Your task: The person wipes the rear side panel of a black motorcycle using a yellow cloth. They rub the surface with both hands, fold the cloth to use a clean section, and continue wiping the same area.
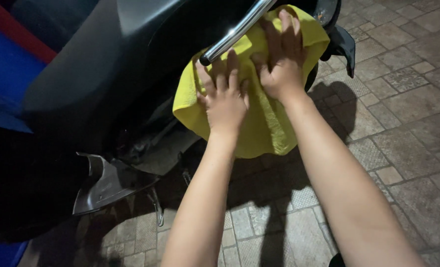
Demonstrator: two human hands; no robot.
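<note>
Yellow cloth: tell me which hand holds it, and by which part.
Neither hand grips it. The left hand and right hand both press flat, fingers spread, on the upper middle of the yellow cloth, pinning it against the dark scooter body.

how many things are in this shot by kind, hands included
hands: 2, left hand and right hand, both pressed flat on the cloth
yellow cloth: 1
dark scooter: 1
chrome grab rail: 1
paved tile floor: 1
total: 6
</note>
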